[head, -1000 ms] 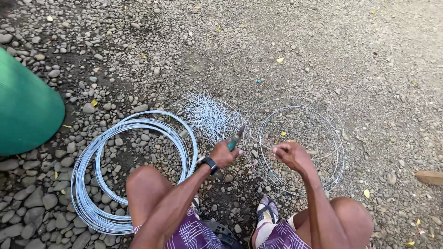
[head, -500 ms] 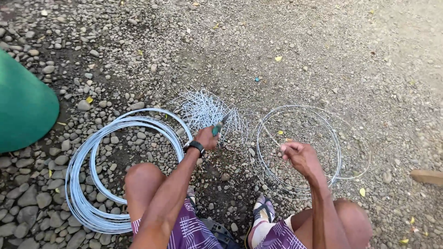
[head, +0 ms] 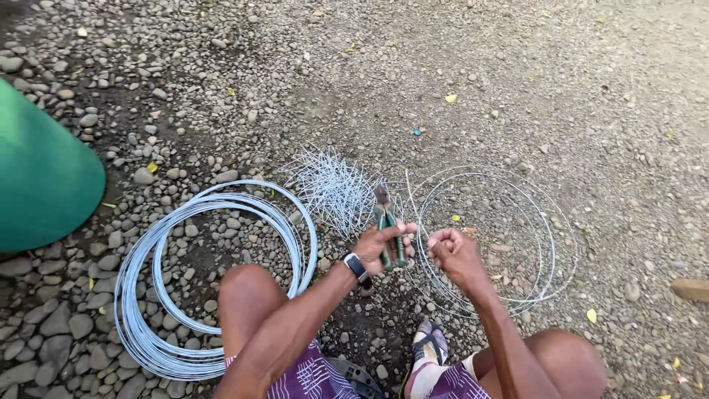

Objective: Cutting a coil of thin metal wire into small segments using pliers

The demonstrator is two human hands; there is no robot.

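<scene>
While the person squats over gravel ground, the left hand is wrapped around a pair of green-handled pliers, fingers curled and pressed on the handles, thumb lying across them. The tool stands nearly upright, its dark metal head poking out above the knuckles and pointing away from the body. A dark wristwatch sits on that wrist.

Just beside those fingers, to their right, the right hand is closed into a loose fist, fingertips pinched together on a strand of thin wire that runs up from the fist. Whether the strand also touches the pliers' head cannot be told. That strand belongs to a loose coil of thin wire lying flat on the ground, spreading out to the right of and beyond the right fingers.

Just past the left fingertips, beyond the pliers' head, lies a heap of short cut wire pieces, criss-crossed and bristling. Well to the left of the left hand, beside the bent left knee, a thicker, pale wire coil of many turns rests on the pebbles. Farther left still, at the frame's edge, is a green rounded object. Below both hands, between the knees, a sandalled foot shows.
</scene>
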